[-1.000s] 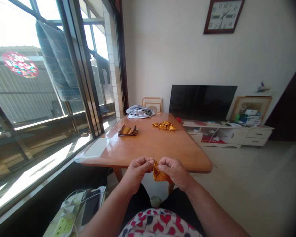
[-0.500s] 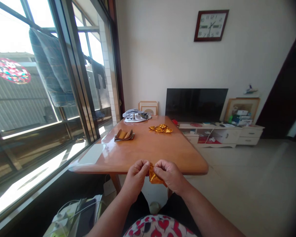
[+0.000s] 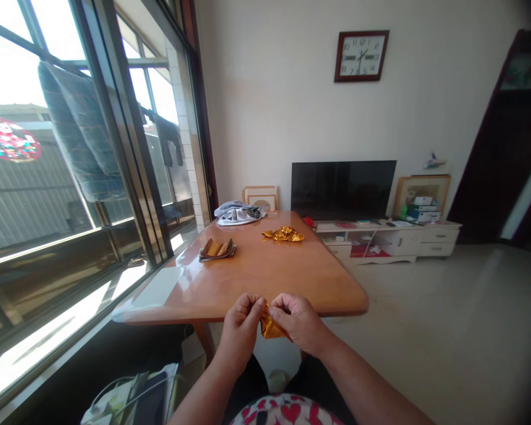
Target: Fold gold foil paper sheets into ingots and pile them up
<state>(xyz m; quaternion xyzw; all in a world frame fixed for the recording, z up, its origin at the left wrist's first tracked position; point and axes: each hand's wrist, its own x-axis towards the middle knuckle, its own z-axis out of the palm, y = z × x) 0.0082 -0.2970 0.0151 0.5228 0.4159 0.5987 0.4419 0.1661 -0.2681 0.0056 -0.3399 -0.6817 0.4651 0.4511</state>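
Observation:
Between my two hands, in front of the table's near edge, is a piece of shiny gold foil point(image 3: 272, 328). My left hand point(image 3: 244, 321) pinches its upper left part with thumb and fingers. Closed on the upper right part of the same foil is my right hand point(image 3: 297, 319). The fingertips of both hands are close together, and they hide the top of the foil. Farther back on the wooden table point(image 3: 265, 277) lie crumpled gold foil pieces point(image 3: 284, 234). A stack of brown and gold sheets point(image 3: 218, 248) rests at the table's left side.
Folded grey and white cloth point(image 3: 239, 213) lies at the table's far end. A television point(image 3: 343, 190) stands on a white cabinet point(image 3: 405, 242) behind. Windows point(image 3: 137, 147) line the left. At the lower left are cables and a dark flat object point(image 3: 153, 398).
The view has shifted slightly, so the clock and table sit lower and farther left. My hands remain closed on the foil, with their fingertips a little closer together.

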